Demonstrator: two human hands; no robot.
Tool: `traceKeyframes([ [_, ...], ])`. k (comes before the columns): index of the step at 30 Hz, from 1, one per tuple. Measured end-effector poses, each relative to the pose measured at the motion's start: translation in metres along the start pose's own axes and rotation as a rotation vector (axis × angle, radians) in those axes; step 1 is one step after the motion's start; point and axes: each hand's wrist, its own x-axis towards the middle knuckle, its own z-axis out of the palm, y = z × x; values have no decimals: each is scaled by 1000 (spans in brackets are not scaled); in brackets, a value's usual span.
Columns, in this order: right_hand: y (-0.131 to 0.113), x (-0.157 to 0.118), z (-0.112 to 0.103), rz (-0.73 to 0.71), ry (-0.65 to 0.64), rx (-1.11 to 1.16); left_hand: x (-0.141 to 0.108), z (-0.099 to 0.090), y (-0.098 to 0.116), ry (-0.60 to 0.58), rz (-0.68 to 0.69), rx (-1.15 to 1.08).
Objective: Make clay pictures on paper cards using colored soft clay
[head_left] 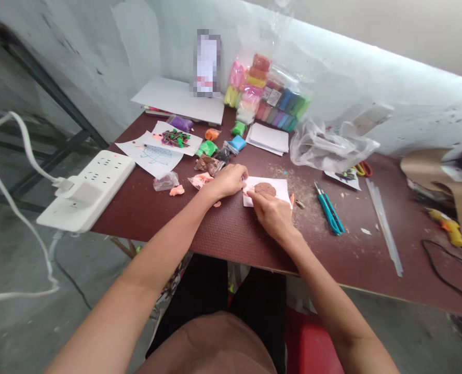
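A flat brown piece of modelling clay (265, 190) lies on a small white card (281, 186). My left hand (231, 182) is closed, with its fingertips pressed on the card's left edge. My right hand (273, 212) reaches over the card's lower edge, fingers curled together beside the brown clay. A bit of peach clay shows by its fingertips; whether they grip it is hidden. Left of my left hand are an open packet of peach clay (200, 180) and a loose peach lump (177, 190). Packets of brown clay (208, 164) and blue clay (237, 143) sit just beyond.
Teal snips (328, 209) and clear glue sticks (384, 226) lie to the right, with a yellow glue gun (449, 226) farther off. A power strip (86, 189) overhangs the left edge. Wrapped clay packs (268, 96) and a plastic bag (328, 145) line the wall.
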Motion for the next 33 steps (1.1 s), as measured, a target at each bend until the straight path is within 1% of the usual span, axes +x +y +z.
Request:
traceKeyframes([
  [3, -4, -2, -3, -10, -112, -122, 0, 0, 0, 5, 0, 3],
  [5, -4, -1, -4, -18, -159, -160, -1, 0, 0, 9, 0, 2],
  [9, -4, -3, -4, -26, -181, -198, -1, -1, 1, 3, -3, -3],
  [15, -6, -7, -8, 0, -230, -201, -1, -1, 1, 8, -4, 9],
  [26, -3, -12, -10, 19, -206, -120, 0, 1, -2, 10, 10, 15],
  [33, 1, -13, -3, 37, -147, -115, -2, 0, 1, 21, -8, 19],
])
